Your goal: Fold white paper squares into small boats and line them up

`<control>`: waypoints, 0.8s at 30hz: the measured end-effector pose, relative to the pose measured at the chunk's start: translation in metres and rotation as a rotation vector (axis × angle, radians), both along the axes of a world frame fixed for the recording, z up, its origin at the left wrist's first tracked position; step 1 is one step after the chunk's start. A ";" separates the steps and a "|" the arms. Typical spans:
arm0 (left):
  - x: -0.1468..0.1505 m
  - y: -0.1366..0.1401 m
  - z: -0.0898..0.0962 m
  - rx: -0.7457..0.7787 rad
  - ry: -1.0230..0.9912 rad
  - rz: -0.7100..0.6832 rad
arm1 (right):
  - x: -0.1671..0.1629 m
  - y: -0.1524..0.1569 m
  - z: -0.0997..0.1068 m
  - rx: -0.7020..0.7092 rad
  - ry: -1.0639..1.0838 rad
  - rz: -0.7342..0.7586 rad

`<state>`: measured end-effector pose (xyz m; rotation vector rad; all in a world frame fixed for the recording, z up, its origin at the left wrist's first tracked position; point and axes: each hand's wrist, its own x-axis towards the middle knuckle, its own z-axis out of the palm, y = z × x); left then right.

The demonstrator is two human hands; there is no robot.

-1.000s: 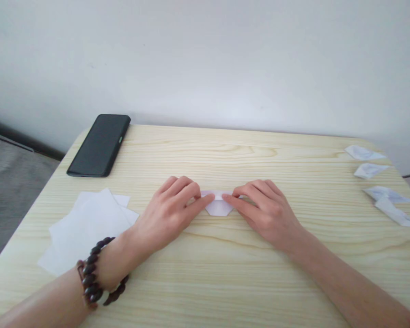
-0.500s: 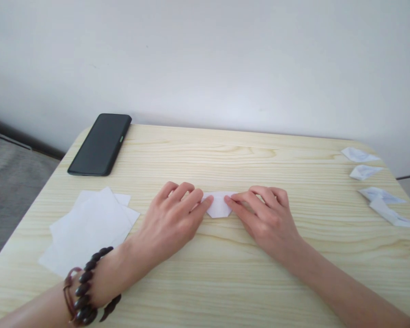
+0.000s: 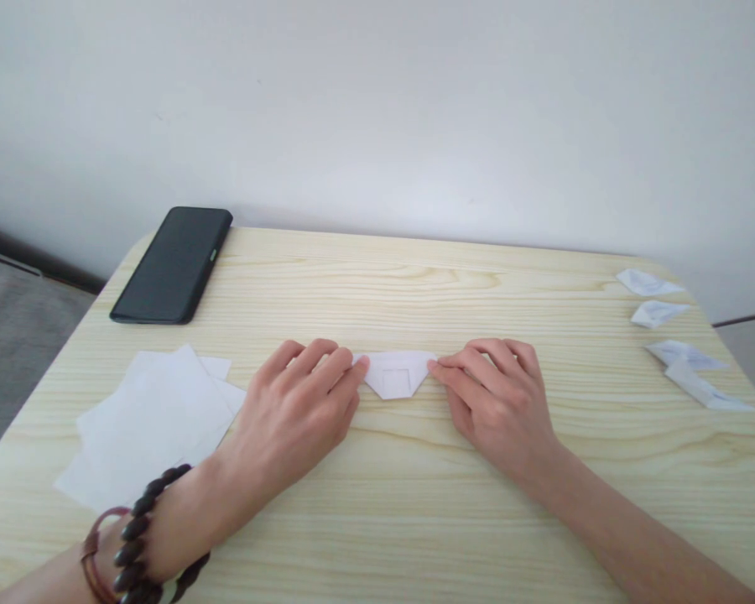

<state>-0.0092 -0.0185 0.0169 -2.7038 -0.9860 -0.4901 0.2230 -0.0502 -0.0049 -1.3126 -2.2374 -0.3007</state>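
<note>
A small piece of folded white paper [image 3: 396, 382] lies at the middle of the table, wide along its far edge and narrowing toward me, with a square flap outline on its face. My left hand [image 3: 308, 398] pinches its left corner between thumb and fingers. At the right corner, my right hand [image 3: 500, 390] pinches the paper the same way. Both corners are partly hidden under the fingertips. Left of my left hand is a loose stack of white paper sheets [image 3: 157, 419], fanned at angles.
A black phone [image 3: 173, 264] lies at the table's far left corner. Several folded white paper pieces [image 3: 659, 314] sit along the right side. The wooden table [image 3: 377, 520] meets a white wall [image 3: 377, 117] at its back edge.
My hands have moved apart toward the paper's outer corners. More of the folded paper shows now, including the square outline. The whole view has shifted slightly.
</note>
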 end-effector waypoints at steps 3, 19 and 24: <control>0.001 0.000 -0.003 -0.016 -0.020 0.026 | 0.000 0.003 0.000 -0.015 0.008 0.004; 0.006 -0.009 -0.002 -0.031 0.036 0.024 | -0.012 0.000 -0.002 -0.125 -0.028 0.047; 0.010 -0.009 0.000 -0.028 0.050 0.051 | -0.005 0.002 0.001 -0.109 0.018 0.075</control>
